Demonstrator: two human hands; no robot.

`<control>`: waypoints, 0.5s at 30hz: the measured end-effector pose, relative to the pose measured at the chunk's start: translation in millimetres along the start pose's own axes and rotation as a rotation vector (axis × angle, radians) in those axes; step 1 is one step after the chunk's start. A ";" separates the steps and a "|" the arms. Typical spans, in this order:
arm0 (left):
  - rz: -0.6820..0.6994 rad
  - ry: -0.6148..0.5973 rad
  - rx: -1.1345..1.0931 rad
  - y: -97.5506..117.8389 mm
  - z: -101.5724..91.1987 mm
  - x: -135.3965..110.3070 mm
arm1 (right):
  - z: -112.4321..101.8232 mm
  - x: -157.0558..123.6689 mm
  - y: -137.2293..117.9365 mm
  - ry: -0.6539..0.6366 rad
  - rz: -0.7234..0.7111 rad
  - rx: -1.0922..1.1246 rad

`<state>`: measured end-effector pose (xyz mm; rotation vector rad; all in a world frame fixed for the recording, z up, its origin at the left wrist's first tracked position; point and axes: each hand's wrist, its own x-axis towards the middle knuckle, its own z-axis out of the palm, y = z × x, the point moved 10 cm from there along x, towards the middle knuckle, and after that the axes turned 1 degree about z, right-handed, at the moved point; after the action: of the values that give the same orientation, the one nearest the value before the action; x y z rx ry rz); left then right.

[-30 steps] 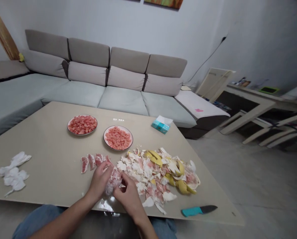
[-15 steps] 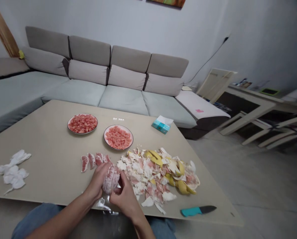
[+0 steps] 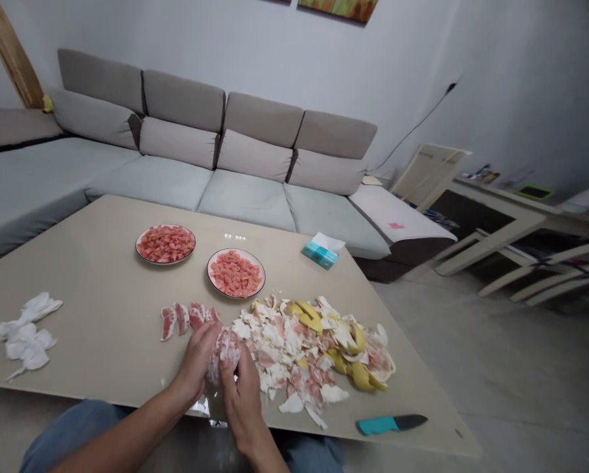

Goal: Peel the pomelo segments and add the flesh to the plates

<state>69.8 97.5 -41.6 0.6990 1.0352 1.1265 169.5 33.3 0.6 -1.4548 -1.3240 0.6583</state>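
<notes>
On the beige worktop (image 3: pixel 92 263), just left of a heap of pomelo peel (image 3: pixel 294 348), my left grip (image 3: pixel 193 368) and right grip (image 3: pixel 242 404) both close around a peeled pomelo chunk (image 3: pixel 225 355), held near the worktop's front edge.

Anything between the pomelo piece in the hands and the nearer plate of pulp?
Nothing squarely: the pomelo piece has a narrow gap ahead, between the row of peeled segments and the peel heap, leading to the plate.

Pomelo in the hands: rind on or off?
Off. The pomelo between the left hand and right hand shows pink flesh with white shreds, no yellow rind.
</notes>
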 end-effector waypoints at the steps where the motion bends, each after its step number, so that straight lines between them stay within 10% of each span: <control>1: 0.007 -0.002 -0.007 -0.1 -0.1 -0.6 | 1.0 -1.2 -1.1 0.019 -0.031 -0.020; 15: 0.028 -0.056 -0.068 -1.5 0.4 -3.9 | -3.5 3.1 -4.7 0.015 -0.081 -0.091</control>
<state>70.4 93.4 -41.5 0.6892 0.9383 1.1547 171.5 34.5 6.8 -1.4676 -1.4092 0.5391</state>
